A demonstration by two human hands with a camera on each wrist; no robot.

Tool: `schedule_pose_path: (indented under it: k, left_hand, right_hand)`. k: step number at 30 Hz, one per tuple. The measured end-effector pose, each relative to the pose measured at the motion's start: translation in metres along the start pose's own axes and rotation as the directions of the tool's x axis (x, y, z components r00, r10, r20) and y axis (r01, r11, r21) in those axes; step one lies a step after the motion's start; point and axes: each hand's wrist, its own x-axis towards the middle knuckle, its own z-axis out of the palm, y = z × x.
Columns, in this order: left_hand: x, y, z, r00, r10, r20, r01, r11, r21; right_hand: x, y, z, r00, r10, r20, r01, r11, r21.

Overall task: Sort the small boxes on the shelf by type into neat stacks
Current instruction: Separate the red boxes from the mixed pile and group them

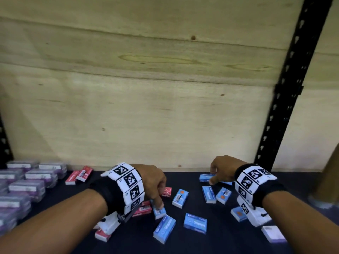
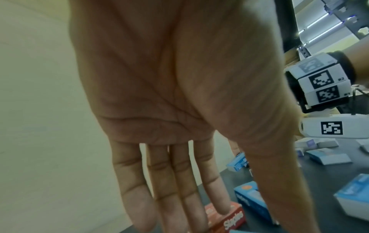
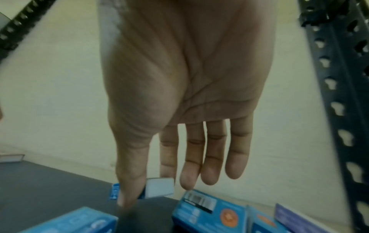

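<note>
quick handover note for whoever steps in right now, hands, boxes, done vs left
Left hand: open, fingers down on a red box mid-shelf, nothing lifted.
Right hand: open, fingertips at a blue box near the back.
Done: purple boxes stacked at far left; two red ones sit beside them.
Left: blue boxes and remaining red ones lie scattered, unsorted; one pale box at far right.

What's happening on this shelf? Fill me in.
A person is sorting small staple boxes on a dark shelf. The left hand reaches down with straight fingers onto a red box, thumb near a blue box. The right hand hovers open over a blue box at the back. Purple boxes already sit in rows on the left; red and blue ones still lie scattered.
</note>
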Motion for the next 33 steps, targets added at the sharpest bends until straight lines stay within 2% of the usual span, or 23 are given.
schedule_pose_path:
  k: [5,7,10,16,19,25,29,33]
  left_hand:
    - [-0.002,-0.002,0.003,0.999,-0.01,0.044,0.009,1.0,0.013]
    - [-0.001,0.0,0.003,0.997,-0.015,0.073,0.012,0.999,0.049]
    - [0.001,0.003,0.005,0.994,-0.013,0.109,0.005,0.997,0.072]
    - [-0.004,0.005,0.005,1.0,-0.02,0.015,0.018,0.996,0.088]
    - [-0.004,0.004,0.001,0.999,-0.026,-0.038,0.028,0.998,0.056]
    - [0.002,0.012,-0.01,0.991,0.006,-0.133,-0.002,1.0,0.031]
    - [0.013,0.026,-0.017,0.979,0.049,-0.198,-0.037,0.997,0.065]
    - [0.028,0.041,-0.019,0.968,0.06,-0.245,-0.042,0.996,0.076]
  right_hand:
    - [0.0,0.007,0.003,1.0,0.03,0.001,-0.03,1.0,0.002]
    - [-0.002,0.007,0.001,0.999,-0.016,0.029,0.015,0.999,0.05]
    - [-0.008,0.004,-0.004,0.984,-0.114,0.135,0.1,0.989,0.107]
    - [-0.017,-0.003,0.001,0.959,-0.128,0.251,0.132,0.991,0.0]
    - [-0.019,-0.005,0.004,0.962,-0.133,0.24,0.141,0.99,-0.015]
    - [-0.018,0.001,0.006,0.985,-0.13,0.11,0.127,0.991,0.039]
    - [-0.016,0.015,0.003,0.997,-0.06,0.053,0.059,0.998,0.025]
    - [-0.014,0.027,0.002,0.998,0.004,0.061,-0.006,1.0,0.018]
